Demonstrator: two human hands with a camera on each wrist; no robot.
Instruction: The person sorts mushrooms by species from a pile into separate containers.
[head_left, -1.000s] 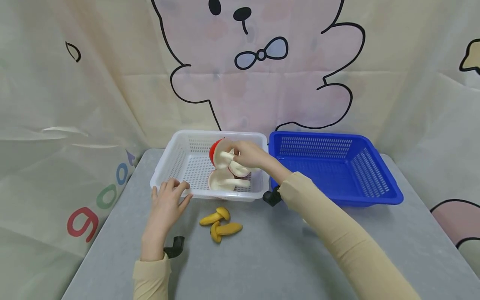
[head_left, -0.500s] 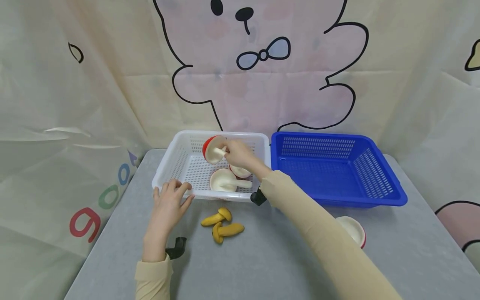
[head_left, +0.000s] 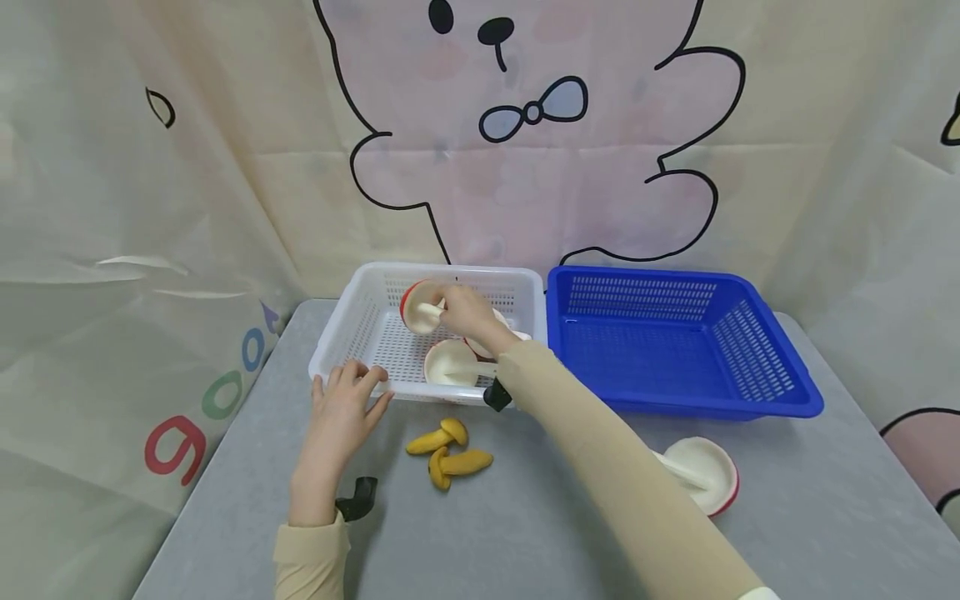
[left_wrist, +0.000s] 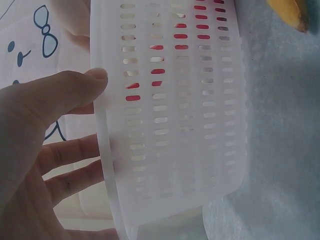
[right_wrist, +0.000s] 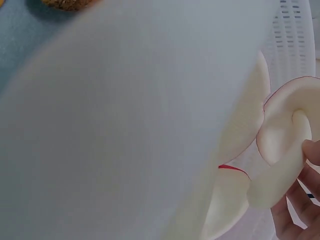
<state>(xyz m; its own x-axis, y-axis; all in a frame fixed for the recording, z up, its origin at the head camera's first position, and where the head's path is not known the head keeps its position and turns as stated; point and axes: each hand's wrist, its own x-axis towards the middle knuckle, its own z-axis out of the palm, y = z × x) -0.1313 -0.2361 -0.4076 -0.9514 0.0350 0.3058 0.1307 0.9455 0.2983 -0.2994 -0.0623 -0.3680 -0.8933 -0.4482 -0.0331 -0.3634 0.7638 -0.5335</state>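
Note:
My right hand (head_left: 471, 315) pinches the pale stem of a red-capped toy mushroom (head_left: 418, 308) at the back of the white basket (head_left: 408, 392). In the right wrist view the thumb lies on the stem, with the fingers (right_wrist: 282, 217) behind it. Nearer the front wall lies a second red-capped mushroom (head_left: 448, 363), underside up. A third is partly covered by my right hand and wrist. My left hand (head_left: 343, 425) holds the basket's front-left rim; in the left wrist view the thumb (left_wrist: 90, 82) is on one side of the rim and the fingers reach over it.
Two yellow toy mushrooms (head_left: 467, 462) lie in front of the white basket. A blue basket (head_left: 675, 406) stands close at its right. Another red-capped mushroom (head_left: 712, 475) is on the table beside my right sleeve. A large blurred pale shape (right_wrist: 115, 120) fills much of the right wrist view.
My right hand has carried the mushroom left inside the white basket, away from the other two, and slightly down lately. The mushroom beside the right sleeve has come into view. The left hand keeps its place.

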